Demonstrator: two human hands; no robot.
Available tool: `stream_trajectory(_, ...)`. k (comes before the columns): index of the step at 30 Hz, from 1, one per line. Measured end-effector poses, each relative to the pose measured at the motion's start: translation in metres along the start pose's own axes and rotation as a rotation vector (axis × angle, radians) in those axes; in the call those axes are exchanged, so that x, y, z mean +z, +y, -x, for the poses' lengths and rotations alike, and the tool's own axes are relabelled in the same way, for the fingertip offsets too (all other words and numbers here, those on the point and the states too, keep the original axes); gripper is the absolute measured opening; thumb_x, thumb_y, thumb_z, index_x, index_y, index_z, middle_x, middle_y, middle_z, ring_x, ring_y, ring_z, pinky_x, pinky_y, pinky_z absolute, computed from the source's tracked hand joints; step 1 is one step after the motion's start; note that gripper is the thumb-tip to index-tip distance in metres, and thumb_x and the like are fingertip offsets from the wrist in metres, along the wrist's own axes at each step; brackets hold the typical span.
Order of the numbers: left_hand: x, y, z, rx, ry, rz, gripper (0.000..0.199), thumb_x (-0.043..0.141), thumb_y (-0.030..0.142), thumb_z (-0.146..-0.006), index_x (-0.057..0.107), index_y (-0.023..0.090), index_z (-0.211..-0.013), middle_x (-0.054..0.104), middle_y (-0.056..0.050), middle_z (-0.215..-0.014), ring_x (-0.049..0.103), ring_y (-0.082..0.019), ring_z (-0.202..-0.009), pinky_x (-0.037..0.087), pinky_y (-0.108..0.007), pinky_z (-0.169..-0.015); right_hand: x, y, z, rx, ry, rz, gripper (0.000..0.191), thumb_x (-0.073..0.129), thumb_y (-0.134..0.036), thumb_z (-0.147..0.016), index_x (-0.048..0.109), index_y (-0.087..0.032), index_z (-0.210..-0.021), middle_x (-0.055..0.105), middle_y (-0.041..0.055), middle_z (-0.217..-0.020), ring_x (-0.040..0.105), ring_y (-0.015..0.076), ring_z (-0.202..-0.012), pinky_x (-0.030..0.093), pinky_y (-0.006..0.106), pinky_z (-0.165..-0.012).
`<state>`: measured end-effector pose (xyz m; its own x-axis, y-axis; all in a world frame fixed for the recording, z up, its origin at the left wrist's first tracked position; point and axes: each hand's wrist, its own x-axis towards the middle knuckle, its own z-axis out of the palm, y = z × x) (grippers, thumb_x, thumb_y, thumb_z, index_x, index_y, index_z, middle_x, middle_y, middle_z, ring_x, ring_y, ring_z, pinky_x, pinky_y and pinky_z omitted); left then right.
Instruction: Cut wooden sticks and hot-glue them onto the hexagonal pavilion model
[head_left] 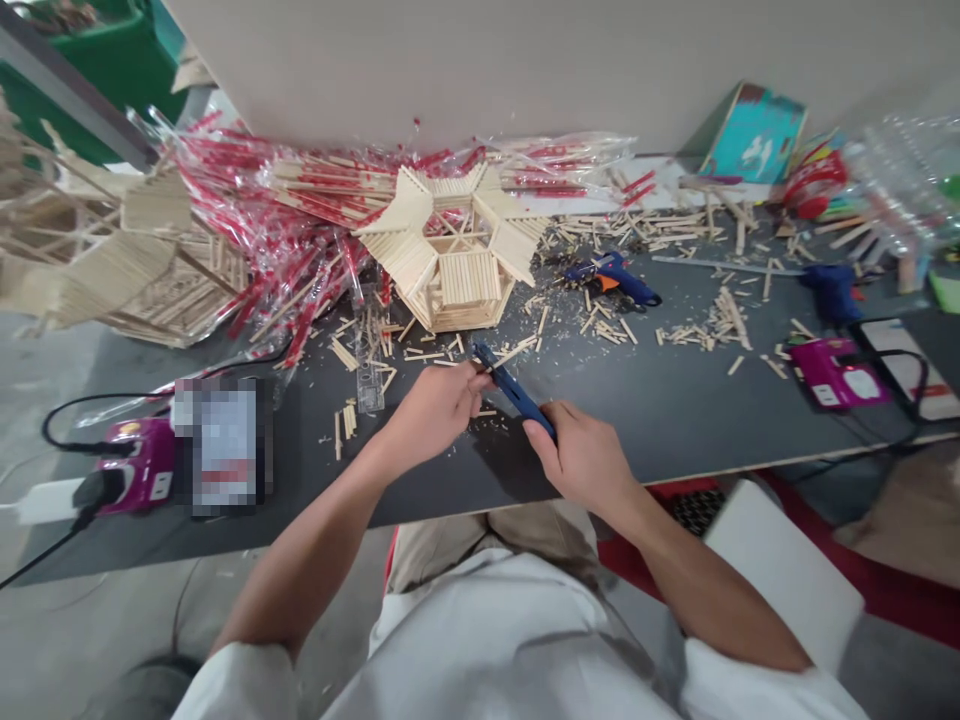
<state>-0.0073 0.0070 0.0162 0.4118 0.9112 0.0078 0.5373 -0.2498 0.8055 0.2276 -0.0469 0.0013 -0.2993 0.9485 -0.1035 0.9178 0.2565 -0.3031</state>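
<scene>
My left hand is closed in a pinch on a thin wooden stick, which crosses the tip of the tool. My right hand is wrapped round a pair of blue-handled pliers, their jaws pointing away from me and to the left, against the stick by my left fingertips. Just beyond both hands stands a pale lantern-like frame built of wooden sticks, with flared panels round its top. Short stick offcuts and a clear ruler lie left of my hands.
Plastic-wrapped red-tipped stick bundles line the wall. A larger stick structure stands left. Blue glue guns lie right among scraps. Purple power strips with cables and a phone lie near the front edge.
</scene>
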Motion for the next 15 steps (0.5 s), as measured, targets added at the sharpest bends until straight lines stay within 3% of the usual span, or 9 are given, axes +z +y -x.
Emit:
stream_trajectory(4,0.003,0.001,0.003,-0.023,-0.027,0.018,0.035,0.043,0.024,-0.108,0.058,0.019,-0.076,0.068,-0.001,-0.069,0.062,-0.014,-0.063,0.043,-0.025,-0.066,0.004,0.004,0.004,-0.004,0.011,0.035,0.044,0.037,-0.044,-0.113,0.067,-0.016,-0.1,0.074,0.0101,-0.092,0.071,0.0261,-0.083,0.03,0.035,-0.066)
stream_trajectory(9,-0.001,0.006,0.023,-0.1,-0.021,0.038,0.035,0.038,0.028,-0.112,0.067,0.02,-0.094,0.068,0.002,-0.069,0.064,-0.015,-0.066,0.047,-0.027,-0.074,0.007,0.017,0.007,-0.008,0.019,0.132,0.045,0.036,-0.043,-0.114,0.065,-0.017,-0.09,0.073,0.0085,-0.079,0.068,0.0234,-0.069,0.022,0.035,-0.061)
stream_trajectory(12,0.0,0.001,0.04,-0.144,-0.057,-0.026,0.038,0.039,0.03,-0.113,0.065,0.021,-0.088,0.069,0.001,-0.073,0.066,-0.015,-0.07,0.047,-0.028,-0.076,0.01,0.028,0.013,-0.05,0.081,0.183,0.049,0.034,-0.047,-0.114,0.064,-0.018,-0.088,0.071,0.0089,-0.081,0.067,0.0237,-0.073,0.026,0.034,-0.062)
stream_trajectory(15,0.004,-0.012,0.052,-0.168,0.008,-0.222,0.034,0.041,0.035,-0.113,0.068,0.021,-0.095,0.074,-0.003,-0.089,0.068,-0.02,-0.082,0.047,-0.032,-0.076,0.015,0.044,0.02,-0.057,0.167,0.225,0.052,0.035,-0.052,-0.113,0.065,-0.017,-0.089,0.07,0.0106,-0.084,0.066,0.0261,-0.08,0.034,0.035,-0.068)
